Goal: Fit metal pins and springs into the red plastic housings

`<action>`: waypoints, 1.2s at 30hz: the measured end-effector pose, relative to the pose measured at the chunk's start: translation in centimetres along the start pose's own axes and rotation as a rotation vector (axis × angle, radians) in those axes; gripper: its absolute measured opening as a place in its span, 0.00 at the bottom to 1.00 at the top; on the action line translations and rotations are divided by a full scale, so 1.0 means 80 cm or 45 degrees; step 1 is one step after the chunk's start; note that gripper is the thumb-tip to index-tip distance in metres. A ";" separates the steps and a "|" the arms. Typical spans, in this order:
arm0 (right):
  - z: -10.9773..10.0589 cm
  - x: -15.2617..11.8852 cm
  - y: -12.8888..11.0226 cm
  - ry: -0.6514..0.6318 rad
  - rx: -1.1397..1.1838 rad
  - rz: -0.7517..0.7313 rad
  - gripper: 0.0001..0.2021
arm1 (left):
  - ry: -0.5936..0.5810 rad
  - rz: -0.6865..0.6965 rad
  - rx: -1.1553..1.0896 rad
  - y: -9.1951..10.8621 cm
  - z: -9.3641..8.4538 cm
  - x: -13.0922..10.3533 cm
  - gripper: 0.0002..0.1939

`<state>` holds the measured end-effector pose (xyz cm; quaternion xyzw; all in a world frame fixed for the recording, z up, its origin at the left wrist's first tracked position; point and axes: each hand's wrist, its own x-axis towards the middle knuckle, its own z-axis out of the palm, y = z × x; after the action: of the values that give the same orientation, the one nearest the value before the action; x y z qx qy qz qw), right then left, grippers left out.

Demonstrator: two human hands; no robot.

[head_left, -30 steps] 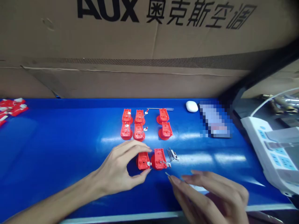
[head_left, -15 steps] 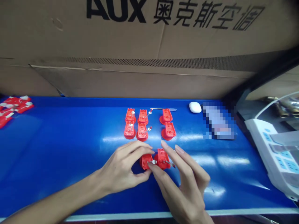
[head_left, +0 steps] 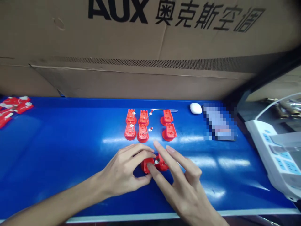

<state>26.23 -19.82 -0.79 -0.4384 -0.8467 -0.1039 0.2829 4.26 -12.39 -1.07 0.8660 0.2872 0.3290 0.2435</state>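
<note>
Between the thumb and fingertips of my left hand (head_left: 127,169) is a small red plastic housing (head_left: 147,164), standing on the blue table. My right hand (head_left: 181,179) reaches over from the right, its fingers stretched out and spread. Its thumb tip touches the top of the held housing, next to a small metal piece with a white end (head_left: 156,162). Right beside that housing stands another red housing (head_left: 162,164), partly hidden under my right fingers. Whether my right thumb grips anything small cannot be made out.
Further back stand two rows of red housings (head_left: 143,131), some with small metal pieces on them. A thin rod (head_left: 164,110) lies behind them. A white case (head_left: 196,108), a blurred-out flat object (head_left: 219,122) and a white power strip (head_left: 277,157) are right. Red-and-white parts (head_left: 14,108) lie far left.
My right hand has shifted slightly left, its thumb moving further onto the held housing and its fingers covering more of the neighbouring one. My left hand keeps its hold almost unmoved.
</note>
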 end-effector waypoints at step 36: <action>-0.021 -0.001 0.078 -0.327 0.381 0.226 0.26 | -0.030 -0.015 0.123 -0.006 -0.004 0.003 0.28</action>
<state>31.92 -16.89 0.11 -0.4740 -0.8398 0.1049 0.2428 4.02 -11.82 -1.00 0.8789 0.3049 0.3030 0.2066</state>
